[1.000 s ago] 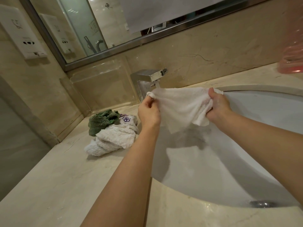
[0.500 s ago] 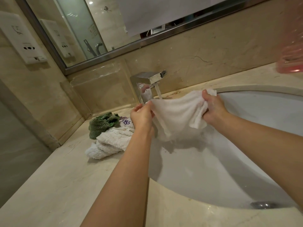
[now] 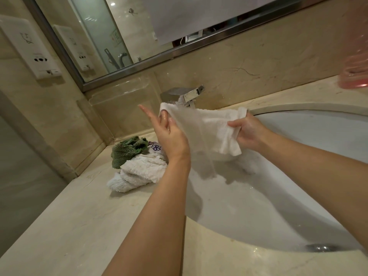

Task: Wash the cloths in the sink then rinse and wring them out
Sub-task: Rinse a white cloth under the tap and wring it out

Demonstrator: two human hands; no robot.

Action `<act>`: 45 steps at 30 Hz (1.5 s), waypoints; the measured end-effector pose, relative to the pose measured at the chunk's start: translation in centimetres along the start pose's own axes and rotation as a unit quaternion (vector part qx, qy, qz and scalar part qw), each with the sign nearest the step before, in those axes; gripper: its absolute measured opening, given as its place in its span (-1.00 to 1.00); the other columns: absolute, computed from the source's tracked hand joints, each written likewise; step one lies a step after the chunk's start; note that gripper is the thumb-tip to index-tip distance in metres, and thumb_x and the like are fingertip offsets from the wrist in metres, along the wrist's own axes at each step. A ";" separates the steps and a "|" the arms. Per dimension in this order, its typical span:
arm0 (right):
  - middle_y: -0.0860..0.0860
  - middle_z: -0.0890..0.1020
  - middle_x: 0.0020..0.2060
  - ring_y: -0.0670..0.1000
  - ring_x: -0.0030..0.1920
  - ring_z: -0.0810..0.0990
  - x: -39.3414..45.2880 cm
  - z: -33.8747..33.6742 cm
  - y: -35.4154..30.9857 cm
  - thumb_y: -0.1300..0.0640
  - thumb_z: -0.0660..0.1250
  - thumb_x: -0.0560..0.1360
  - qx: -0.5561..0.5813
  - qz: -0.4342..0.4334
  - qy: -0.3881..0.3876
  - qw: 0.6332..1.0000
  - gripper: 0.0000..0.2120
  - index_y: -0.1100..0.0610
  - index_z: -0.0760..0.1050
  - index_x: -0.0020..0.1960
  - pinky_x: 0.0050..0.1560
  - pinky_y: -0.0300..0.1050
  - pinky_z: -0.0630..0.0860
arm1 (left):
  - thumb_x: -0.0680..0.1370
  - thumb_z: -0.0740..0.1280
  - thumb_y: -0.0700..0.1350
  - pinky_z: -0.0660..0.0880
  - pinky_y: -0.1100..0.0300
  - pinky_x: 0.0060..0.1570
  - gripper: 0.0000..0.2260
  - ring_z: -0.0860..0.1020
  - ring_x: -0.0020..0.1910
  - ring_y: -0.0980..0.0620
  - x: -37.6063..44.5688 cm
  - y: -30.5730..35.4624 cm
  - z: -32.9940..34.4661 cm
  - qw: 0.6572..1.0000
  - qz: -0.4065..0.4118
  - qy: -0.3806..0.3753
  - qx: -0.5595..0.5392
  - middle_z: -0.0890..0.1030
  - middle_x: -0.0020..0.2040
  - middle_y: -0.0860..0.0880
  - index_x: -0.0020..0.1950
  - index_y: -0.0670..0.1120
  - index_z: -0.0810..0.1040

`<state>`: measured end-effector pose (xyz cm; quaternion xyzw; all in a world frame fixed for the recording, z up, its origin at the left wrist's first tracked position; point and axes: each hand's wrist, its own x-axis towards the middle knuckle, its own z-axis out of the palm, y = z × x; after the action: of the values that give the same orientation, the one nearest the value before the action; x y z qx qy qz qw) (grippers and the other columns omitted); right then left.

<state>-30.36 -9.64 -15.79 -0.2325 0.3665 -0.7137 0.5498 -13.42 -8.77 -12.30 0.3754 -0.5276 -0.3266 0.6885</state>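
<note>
White cloth (image 3: 207,128): held spread above the sink basin, just below the faucet spout, its lower edge hanging free over the bowl.
Left hand (image 3: 171,134): grasps the cloth's left top corner with some fingers tucked behind the fabric, while the index and middle fingers point straight up, away from it.
Right hand (image 3: 247,132): pinches the cloth's right edge between thumb and curled fingers.
Sink (image 3: 298,176): white oval basin sunk into the bench, wet inside, with a metal drain (image 3: 320,247) at the near right.
Faucet (image 3: 184,94): square chrome body just behind the cloth's top edge.
Cloth pile (image 3: 137,172): white terry cloths heaped on the bench left of the sink, a green cloth (image 3: 128,149) on top and a purple-printed piece beside it.
Bench (image 3: 69,226): beige marble.
Mirror (image 3: 139,26): above the backsplash.
Wall socket (image 3: 33,48): white, on the left wall.
</note>
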 end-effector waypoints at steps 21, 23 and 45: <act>0.13 0.65 0.08 0.15 0.08 0.63 -1.3 -1.4 -1.9 0.05 0.22 0.61 0.103 -0.009 0.109 0.989 -0.71 0.23 0.53 0.20 0.07 0.10 0.55 | 0.53 0.40 -0.21 0.41 -0.01 0.32 -0.15 0.50 0.25 0.02 1.8 -0.9 -0.4 0.973 -0.194 -0.012 -0.125 0.56 0.13 0.03 0.58 0.11 -0.13; 0.17 0.64 -0.01 0.18 0.04 0.61 -2.0 -0.9 -1.9 0.00 0.15 0.64 0.121 0.005 0.089 0.989 -0.67 0.25 0.53 0.06 0.07 0.12 0.49 | 0.46 0.47 -0.22 0.26 -0.02 0.42 -0.06 0.42 0.28 0.03 1.5 -0.4 -0.5 0.978 -0.187 -0.011 -0.089 0.47 0.10 0.06 0.59 0.10 -0.12; 0.27 0.52 0.21 0.23 0.12 0.60 -0.8 0.7 -0.6 0.40 0.23 0.55 -0.058 -0.043 0.055 0.996 -0.71 0.13 0.35 0.20 0.17 0.22 0.53 | 0.60 0.23 0.10 0.43 -0.07 0.15 -0.68 0.53 0.07 -0.26 0.6 -1.2 -1.1 0.940 -0.078 -0.111 0.312 0.52 0.09 -0.25 -0.29 -0.03 0.47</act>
<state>-29.99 -9.02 -14.77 -0.2402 0.4264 -0.7258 0.4835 -12.27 -9.72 -13.22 0.5726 -0.6455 -0.2375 0.4462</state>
